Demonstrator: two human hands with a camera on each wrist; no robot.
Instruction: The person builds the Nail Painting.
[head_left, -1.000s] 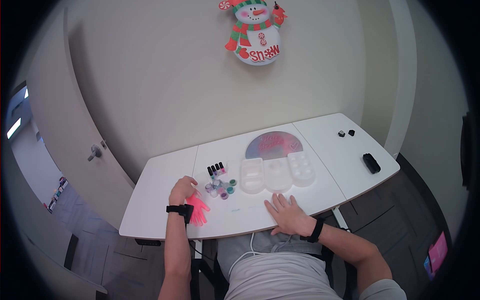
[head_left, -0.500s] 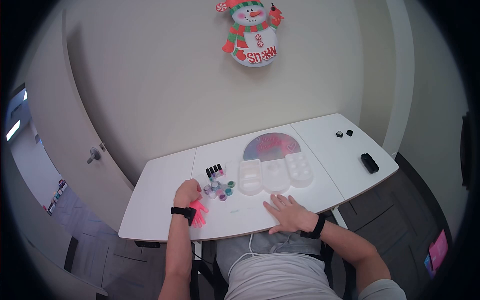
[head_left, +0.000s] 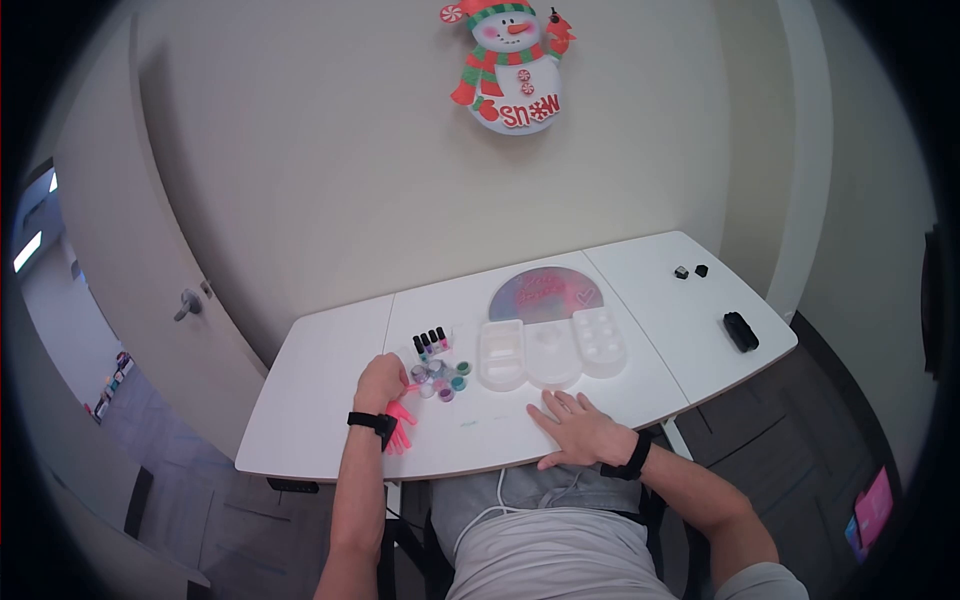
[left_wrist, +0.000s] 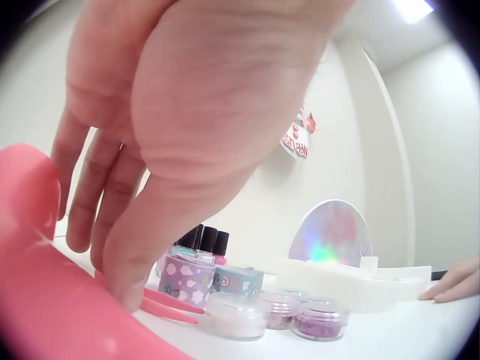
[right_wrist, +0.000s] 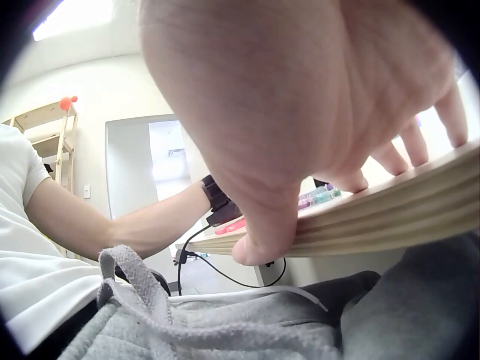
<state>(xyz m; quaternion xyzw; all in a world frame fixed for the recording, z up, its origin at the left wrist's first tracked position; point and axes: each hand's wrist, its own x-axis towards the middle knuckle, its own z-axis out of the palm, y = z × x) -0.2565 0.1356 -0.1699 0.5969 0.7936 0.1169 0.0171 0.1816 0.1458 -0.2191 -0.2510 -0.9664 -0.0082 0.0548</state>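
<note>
In the head view my left hand (head_left: 382,383) is low over the table's left part, fingers pointing down. Thumb and fingertips pinch pink tweezers (left_wrist: 174,309), whose two prongs stick out toward the small jars. A glossy pink hand-shaped piece (head_left: 400,428) lies below that wrist. Beside the fingers stand two patterned rolls (left_wrist: 187,281) and several clear-lidded jars (left_wrist: 321,320), one with purple contents. Just behind them are nail polish bottles (head_left: 430,342) with black caps. My right hand (head_left: 580,428) rests spread at the front edge, its thumb (right_wrist: 264,236) over the edge.
A white compartmented tray (head_left: 553,375) stands mid-table before an iridescent half-round panel (head_left: 545,290). A black case (head_left: 741,332) and two small dark pieces (head_left: 690,271) lie at the right. A snowman sign (head_left: 515,75) hangs on the wall.
My left hand has shifted slightly right and toward the jars, and its fingers have closed, with the pink tweezers showing at their tips. The right hand stays put.
</note>
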